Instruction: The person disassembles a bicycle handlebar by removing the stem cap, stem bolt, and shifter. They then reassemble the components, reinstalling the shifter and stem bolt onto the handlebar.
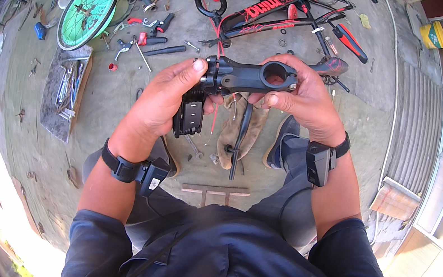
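Note:
A black bicycle stem lies level between my two hands, in front of my chest. My left hand is closed round its left end, with the thumb on top near the clamp bolts. Below that palm is a black slotted part; whether my left fingers also hold it I cannot tell. My right hand grips the stem's right end, thumb in front and fingers behind the round clamp opening. Beneath the stem, a black bar rests on a brown cloth on the ground.
Ahead lies a black and red bicycle frame with a fork. A green-backed wheel is at the far left, near a tray of wrenches. Brake levers and grips lie scattered. A small wooden stool is by my legs.

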`<state>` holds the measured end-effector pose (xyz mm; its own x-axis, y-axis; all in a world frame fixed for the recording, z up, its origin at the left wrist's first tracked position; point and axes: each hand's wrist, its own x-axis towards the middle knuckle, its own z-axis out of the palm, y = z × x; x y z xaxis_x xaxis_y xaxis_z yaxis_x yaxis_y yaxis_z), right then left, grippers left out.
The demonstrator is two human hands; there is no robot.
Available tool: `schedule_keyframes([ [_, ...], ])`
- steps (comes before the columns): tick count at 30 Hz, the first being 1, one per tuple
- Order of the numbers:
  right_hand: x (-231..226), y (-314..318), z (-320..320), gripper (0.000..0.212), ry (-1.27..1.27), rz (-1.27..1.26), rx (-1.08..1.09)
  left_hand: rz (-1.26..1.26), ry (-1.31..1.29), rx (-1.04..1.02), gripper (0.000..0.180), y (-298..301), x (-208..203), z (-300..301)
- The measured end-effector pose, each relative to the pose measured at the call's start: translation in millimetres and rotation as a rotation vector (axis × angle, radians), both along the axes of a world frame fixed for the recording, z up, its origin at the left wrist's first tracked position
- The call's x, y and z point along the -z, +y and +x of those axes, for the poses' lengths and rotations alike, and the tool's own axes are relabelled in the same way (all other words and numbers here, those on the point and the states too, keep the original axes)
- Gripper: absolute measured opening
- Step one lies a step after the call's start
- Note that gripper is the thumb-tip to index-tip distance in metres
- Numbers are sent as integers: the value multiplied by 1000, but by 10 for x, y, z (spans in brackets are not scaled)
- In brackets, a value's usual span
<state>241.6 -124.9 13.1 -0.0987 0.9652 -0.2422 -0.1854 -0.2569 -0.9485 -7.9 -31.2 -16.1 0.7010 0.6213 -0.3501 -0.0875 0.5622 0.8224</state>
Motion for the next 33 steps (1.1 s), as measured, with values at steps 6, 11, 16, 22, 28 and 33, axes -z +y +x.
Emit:
schedule_keyframes([
  [6, 58, 43, -4, 50, -101, 17, -57, -6, 51, -61, 51, -2, 26, 20],
  [11, 75, 56, -11, 49, -81, -47, -93, 15, 52, -29, 50, 30, 0, -16],
  [16, 76, 56, -42, 54, -65, -19, -71, 10, 83, -93, 43, 10, -2, -16],
  [22, 69, 46, -16, 61, -1, 42, -26, 4, 98, -73, 42, 37, 19, -26],
  [28, 62, 26, 21, 61, -3, 54, -24, -18, 29, -93, 41, 6, 36, -30],
  [33, 73, 29, 51, 62, -14, 68, -37, 49, -11, -95, 45, 16, 89, -21],
])
